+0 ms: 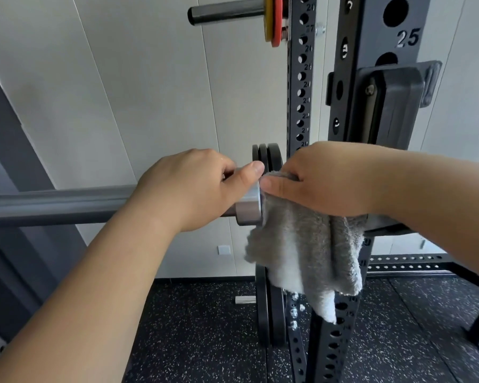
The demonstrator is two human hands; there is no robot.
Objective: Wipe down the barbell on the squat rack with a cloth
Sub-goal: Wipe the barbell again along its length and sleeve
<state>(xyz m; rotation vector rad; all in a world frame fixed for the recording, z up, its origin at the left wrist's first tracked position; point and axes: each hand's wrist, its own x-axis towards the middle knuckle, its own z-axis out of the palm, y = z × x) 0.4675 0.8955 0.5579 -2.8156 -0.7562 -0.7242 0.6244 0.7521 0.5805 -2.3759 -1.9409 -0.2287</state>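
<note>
Left hand [188, 189] fingers clenched round barbell [53, 203] collar, right hand [324, 178] fingers grasping cloth [302, 244] (draped beside collar)

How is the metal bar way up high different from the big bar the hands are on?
The upper bar is short, bare and untouched, with yellow and red plates at its base. The barbell is lower and longer; the left hand grips it near its collar, and the right hand drapes a grey cloth over it. Both are round, grey metal and lie level.
</note>
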